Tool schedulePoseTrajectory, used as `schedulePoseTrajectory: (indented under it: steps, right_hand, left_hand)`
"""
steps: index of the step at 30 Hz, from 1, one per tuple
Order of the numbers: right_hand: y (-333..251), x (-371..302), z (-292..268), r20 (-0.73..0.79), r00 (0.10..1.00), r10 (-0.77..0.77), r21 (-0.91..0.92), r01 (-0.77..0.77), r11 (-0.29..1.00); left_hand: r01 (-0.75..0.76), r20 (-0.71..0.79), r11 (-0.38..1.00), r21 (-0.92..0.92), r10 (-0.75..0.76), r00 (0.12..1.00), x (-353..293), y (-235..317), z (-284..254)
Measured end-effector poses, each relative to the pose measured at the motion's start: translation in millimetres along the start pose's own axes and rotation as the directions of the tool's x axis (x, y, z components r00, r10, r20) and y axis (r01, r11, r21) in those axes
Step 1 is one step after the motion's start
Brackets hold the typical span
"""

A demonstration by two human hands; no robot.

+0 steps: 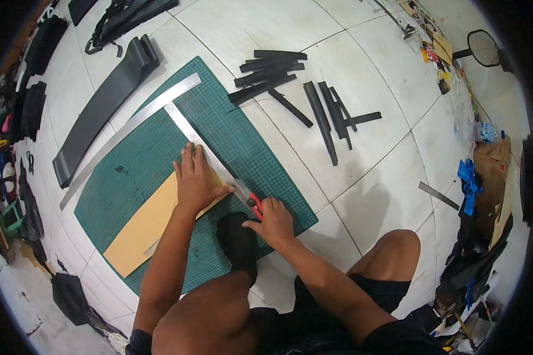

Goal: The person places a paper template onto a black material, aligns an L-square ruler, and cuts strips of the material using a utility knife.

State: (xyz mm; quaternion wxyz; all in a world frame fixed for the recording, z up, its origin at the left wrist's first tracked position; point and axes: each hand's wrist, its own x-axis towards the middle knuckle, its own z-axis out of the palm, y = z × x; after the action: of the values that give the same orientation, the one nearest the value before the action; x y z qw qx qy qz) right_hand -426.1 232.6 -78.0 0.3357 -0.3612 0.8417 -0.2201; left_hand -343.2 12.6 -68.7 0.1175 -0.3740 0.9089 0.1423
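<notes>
My left hand (196,180) lies with its fingers spread over a tan board (145,228) and the edge of a metal ruler (185,126). Its thumb stretches toward a red-handled cutter (255,204), gripped in my closed right hand (273,222). A black knob shows on the cutter; its front end looks pale and blurred, so the exact kind is unclear. Beneath it all is a green cutting mat (260,154) with grid lines. A thin dark edge runs along the ruler near the cutter. My foot in a black sock (237,236) rests on the mat.
A second metal ruler (130,125) crosses the mat's far left side, beside a folded black sheet (103,106). Black strips (269,71) lie scattered on the white tiles. At right are another grey strip (438,195), a cardboard box (493,177) and a plastic bottle (485,132).
</notes>
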Motion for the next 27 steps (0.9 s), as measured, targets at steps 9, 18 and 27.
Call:
schedulePoseTrajectory:
  steps: [9, 18, 27]
  right_hand:
    - [54, 27, -21, -0.208, 0.961, 0.181, 0.223, -0.133, 0.966]
    - [70, 40, -35, -0.543, 0.835, 0.085, 0.023, -0.087, 0.996]
    - [126, 56, -50, -0.634, 0.773, -0.027, -0.223, -0.149, 0.963]
  left_hand:
    - [0.021, -0.264, 0.969, -0.246, -0.088, 0.96, -36, -40, 18]
    - [-0.016, -0.209, 0.986, -0.166, -0.02, 0.978, -70, -39, 30]
    - [-0.165, -0.106, 0.984, -0.066, 0.158, 0.982, -35, -12, 16]
